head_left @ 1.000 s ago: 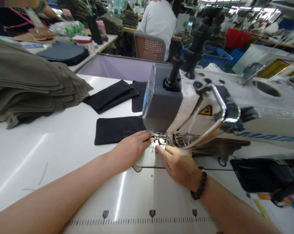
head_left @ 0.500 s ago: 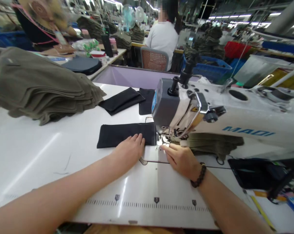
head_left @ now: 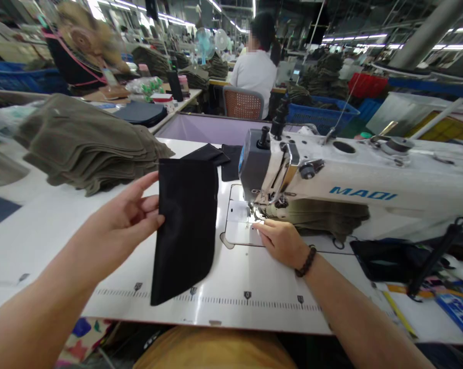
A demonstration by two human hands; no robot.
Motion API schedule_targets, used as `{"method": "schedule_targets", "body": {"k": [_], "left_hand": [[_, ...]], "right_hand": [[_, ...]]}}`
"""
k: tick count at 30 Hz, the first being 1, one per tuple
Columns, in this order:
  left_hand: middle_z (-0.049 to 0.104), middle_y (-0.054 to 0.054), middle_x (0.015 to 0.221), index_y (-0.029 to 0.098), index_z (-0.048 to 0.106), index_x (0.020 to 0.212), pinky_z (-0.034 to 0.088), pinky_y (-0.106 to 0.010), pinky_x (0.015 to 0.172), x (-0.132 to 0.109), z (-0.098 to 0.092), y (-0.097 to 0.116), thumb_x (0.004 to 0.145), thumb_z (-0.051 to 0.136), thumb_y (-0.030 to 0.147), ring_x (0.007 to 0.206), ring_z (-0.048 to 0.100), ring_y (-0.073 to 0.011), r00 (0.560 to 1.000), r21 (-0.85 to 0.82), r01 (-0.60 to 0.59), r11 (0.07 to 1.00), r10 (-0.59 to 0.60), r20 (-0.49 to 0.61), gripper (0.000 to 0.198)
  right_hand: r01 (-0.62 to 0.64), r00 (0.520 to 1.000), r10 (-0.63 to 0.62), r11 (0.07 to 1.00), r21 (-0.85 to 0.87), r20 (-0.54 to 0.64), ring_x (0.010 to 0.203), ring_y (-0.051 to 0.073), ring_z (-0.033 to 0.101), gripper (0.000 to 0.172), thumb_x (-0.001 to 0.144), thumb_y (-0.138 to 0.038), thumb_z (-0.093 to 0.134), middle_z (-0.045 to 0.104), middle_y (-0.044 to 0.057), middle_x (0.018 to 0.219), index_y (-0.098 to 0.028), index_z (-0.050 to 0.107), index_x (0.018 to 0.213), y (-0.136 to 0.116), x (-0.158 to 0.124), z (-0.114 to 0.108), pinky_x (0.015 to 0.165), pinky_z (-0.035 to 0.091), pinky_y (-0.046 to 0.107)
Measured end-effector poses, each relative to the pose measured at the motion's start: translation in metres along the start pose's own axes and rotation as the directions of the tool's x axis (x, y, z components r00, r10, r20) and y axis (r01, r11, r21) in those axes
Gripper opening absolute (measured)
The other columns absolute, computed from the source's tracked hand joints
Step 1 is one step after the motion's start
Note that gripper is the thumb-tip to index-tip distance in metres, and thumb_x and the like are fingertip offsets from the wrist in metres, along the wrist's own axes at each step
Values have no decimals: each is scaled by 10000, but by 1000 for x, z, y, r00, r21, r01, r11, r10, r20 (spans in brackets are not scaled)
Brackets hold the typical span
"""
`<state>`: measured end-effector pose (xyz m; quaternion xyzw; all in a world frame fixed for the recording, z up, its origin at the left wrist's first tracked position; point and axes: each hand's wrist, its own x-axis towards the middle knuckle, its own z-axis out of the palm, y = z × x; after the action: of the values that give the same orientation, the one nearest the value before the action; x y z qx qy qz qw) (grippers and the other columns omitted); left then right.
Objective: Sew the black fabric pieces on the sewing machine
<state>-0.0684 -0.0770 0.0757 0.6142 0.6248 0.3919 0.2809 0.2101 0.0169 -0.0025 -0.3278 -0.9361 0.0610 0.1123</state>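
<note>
Black round-cornered fabric piece (head_left: 187,230), its edge pinched in my left hand (head_left: 120,220), is at nine o'clock from my right hand (head_left: 283,243), whose grip I cannot tell.

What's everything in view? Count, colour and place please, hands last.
held fabric piece: one, black, in the left hand
flat fabric pieces: at least two, black, on the table
sewing machine: one, white and grey, right
large fabric stack: one, olive, table's left
fabric layers: uncountable, olive, below the machine's arm
table: one, white, foreground
chair: one, brown and grey, beyond the table
co-worker: one, white top, at the chair
baskets: at least two, blue, background
fans: at least two, turquoise and white, background
bracelet: one, dark, right wrist
background clutter: too blurred to count
left hand: one, bare, piece's left edge
right hand: one, bare, by the machine's lit area
</note>
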Motion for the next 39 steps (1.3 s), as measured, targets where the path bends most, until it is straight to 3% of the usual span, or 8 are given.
{"method": "schedule_targets", "body": {"k": [3,5,9,11,14,18,23,39], "left_hand": [[547,-118,1158,184,91,1372,498,-423,789,5,19,-26,808,434,297,944,592,-228,998,96,54,994,-52,-20,670],[390,-175,1316,133,279,1323,418,-485,897,2,37,-41,806,445,271,1135,460,-294,991,411,-111,905,132,-22,560],[495,-137,1234,121,536,1128,432,-393,918,-8,71,-40,873,372,181,1106,486,-246,839,583,-543,604,405,363,308],[556,-126,1150,108,546,1115,461,-359,881,-5,85,-29,870,424,214,1030,534,-231,784,577,-620,531,399,476,293],[562,-150,1110,76,535,1127,459,-386,867,11,101,-17,841,499,299,1007,532,-263,772,604,-635,482,363,522,364],[550,-142,1077,84,555,1075,445,-393,863,39,111,-17,857,465,322,1002,519,-265,754,579,-655,486,364,547,335],[546,-128,1015,81,560,1020,434,-404,862,61,116,-17,866,437,286,973,515,-257,748,537,-652,535,338,571,285],[527,-122,1050,107,524,1020,394,-399,909,74,118,-28,870,432,273,1025,482,-245,764,456,-625,634,375,525,242]], "right_hand": [[5,1000,-5,1000,-3,-2,656,129,541,248,823,-135,428,592,23,737,-174,613,984,1,0,1,609,360,222],[8,1000,-8,1000,-6,0,656,129,538,247,828,-142,428,593,24,742,-180,613,988,1,-1,2,611,356,224],[15,1000,-15,1000,-6,10,640,126,526,243,855,-169,407,583,24,722,-183,620,972,0,-1,1,601,343,228],[24,1000,-24,1000,-1,17,638,124,519,248,872,-191,391,575,21,709,-183,621,963,0,-1,0,596,337,228],[78,996,-78,997,20,35,637,120,509,250,887,-231,384,559,12,690,-188,622,952,1,-1,-2,588,325,228],[138,989,-138,990,12,52,621,118,501,232,880,-254,414,552,7,679,-190,620,968,1,-2,-1,567,311,235],[31,997,-26,997,-71,73,630,123,546,218,862,-234,454,596,12,701,-187,611,1005,-3,1,0,544,319,246],[-59,996,67,991,-119,66,724,149,586,338,829,-124,461,643,44,820,-175,541,1154,-6,3,9,572,364,241]]}}
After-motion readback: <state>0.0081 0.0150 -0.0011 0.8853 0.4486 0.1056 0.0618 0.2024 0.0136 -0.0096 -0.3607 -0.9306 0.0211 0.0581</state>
